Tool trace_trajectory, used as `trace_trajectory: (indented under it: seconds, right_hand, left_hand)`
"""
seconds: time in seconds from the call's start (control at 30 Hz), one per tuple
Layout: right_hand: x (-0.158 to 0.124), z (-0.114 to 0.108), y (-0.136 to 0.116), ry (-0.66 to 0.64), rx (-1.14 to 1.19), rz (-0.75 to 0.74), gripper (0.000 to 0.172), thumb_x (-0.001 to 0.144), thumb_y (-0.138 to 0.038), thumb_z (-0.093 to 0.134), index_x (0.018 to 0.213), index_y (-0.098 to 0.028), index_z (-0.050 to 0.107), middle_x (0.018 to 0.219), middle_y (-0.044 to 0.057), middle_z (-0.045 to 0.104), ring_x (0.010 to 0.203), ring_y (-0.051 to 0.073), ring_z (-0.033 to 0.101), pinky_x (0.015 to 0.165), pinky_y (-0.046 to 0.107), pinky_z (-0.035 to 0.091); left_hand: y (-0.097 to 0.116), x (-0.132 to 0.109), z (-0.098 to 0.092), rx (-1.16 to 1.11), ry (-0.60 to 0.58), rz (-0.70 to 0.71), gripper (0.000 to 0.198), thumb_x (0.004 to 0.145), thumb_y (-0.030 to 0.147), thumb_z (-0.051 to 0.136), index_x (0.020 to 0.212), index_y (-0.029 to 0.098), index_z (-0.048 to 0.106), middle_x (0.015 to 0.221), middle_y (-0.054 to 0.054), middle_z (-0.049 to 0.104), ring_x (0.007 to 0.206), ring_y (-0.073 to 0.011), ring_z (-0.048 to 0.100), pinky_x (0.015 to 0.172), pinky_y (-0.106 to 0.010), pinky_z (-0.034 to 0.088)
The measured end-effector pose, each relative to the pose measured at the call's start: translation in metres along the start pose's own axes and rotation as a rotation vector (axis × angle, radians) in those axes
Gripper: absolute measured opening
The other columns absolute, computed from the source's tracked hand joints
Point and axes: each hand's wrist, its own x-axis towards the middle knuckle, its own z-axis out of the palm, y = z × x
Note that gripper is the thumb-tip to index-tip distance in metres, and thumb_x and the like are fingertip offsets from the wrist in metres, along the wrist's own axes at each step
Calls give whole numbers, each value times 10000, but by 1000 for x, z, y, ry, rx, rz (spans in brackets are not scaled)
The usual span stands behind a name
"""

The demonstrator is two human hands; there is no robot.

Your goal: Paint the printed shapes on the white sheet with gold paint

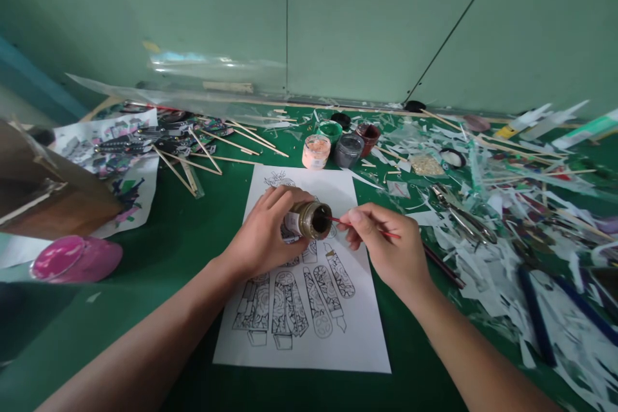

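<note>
My left hand (269,226) is wrapped around a small glass paint jar (305,219), tilted so that its open mouth faces right. Between the thumb and fingers of my right hand (386,238) is a thin red paintbrush (389,234); its tip reaches into the mouth of the jar and is hidden there. Under both hands lies a white sheet of paper (357,341) printed with black outline drawings of patterned figure parts. One drawn piece at the right has a patch of brownish gold colour at its upper end.
Behind the sheet stand open paint jars in peach (316,152), green (330,130), grey (348,150) and dark red (368,137). Paper scraps (487,283), pliers (463,212) and blue-handled cutters (535,315) crowd the right. A pink cup (77,259), cardboard box (53,187) and sticks (207,151) lie left.
</note>
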Motion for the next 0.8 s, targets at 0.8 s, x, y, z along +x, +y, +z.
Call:
trace_trajectory:
  seconds: [0.8]
  right_hand:
    - [12,-7,4,55,399,195,382,833,-538,481,625,-221,525,468,-19,504,387,116,500,368,258,386]
  left_hand:
    - [-4,-1,3,47,78,-177,466,714,220,671,1121,231,445,1076,-76,602,966,-258,599,807,-410,519]
